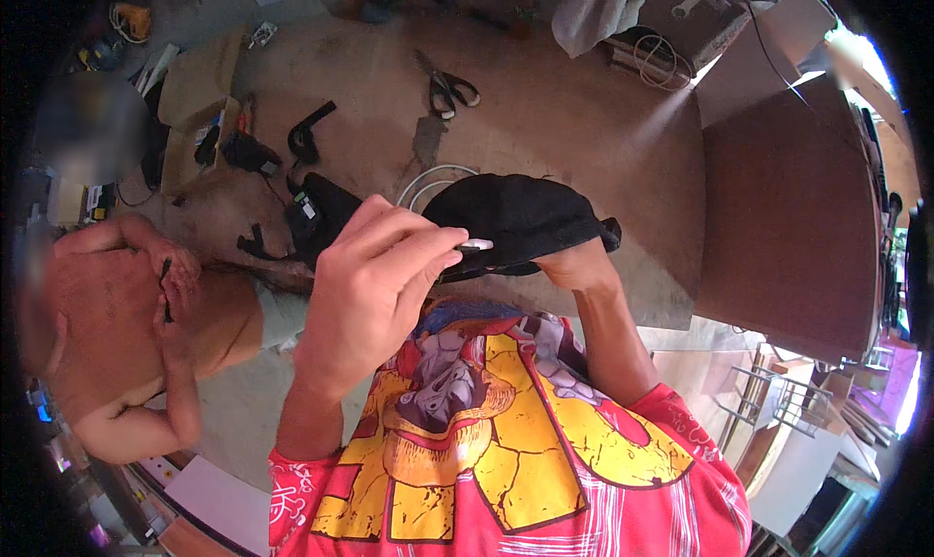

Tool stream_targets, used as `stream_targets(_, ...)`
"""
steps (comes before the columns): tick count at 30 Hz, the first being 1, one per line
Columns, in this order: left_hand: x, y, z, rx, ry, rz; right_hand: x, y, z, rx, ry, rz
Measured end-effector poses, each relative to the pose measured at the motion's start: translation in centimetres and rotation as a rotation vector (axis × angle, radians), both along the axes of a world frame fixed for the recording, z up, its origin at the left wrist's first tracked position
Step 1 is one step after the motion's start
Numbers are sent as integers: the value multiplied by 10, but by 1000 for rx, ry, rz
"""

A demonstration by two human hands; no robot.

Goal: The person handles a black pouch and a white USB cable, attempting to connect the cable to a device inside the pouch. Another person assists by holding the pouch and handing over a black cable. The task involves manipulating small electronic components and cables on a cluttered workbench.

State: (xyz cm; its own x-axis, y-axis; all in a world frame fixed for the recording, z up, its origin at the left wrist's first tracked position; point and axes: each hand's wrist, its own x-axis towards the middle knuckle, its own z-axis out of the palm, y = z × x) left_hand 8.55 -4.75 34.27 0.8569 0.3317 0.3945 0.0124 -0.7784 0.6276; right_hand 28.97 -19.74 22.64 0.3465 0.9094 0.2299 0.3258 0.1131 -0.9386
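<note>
Markings: the red shirt (pixel 525 460) bears large yellow block characters with cracked outlines, a printed cartoon figure in a straw hat, and white script-like strokes at the sleeves. A black device (pixel 331 212), left of the scissors (pixel 438 78) and nearer the wearer, carries a small pale label (pixel 308 207) with a green part; its print is too small for me to read.

Hands: the left hand (pixel 368 265) is raised on the wearer's side of the scissors and to their left, back of the hand upward, wrist bent inward. Thumb and forefinger are pinched together on a small white piece (pixel 477 245). I cannot tell whether that piece is fastened to the cloth beside it. The right hand (pixel 576 265) comes up from the wearer's side, right of the scissors, and passes under the black cloth article (pixel 516 212). Its fingers are covered, so I cannot tell whether they are clenched or spread.

Location: the cloth article, rounded like a cap, is held up between the scissors and the wearer, slightly right of the scissors. A white cable (pixel 420 178) loops between cloth and scissors. An open cardboard box (pixel 199 85) stands left of the scissors.
</note>
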Motion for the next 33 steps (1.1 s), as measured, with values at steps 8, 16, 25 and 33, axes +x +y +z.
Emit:
stream_targets(8,-3,-1,11,262,40,-161,-13,1,7,58,-80,87)
stream_targets(16,1,19,-2,-32,17,-251,-21,-8,16,-117,250,91)
stream_targets(25,1,17,-1,-76,75,-134,-9,-12,-7,12,26,184)
stream_targets(33,-3,9,-3,33,111,-80,-25,4,11,170,-213,132)
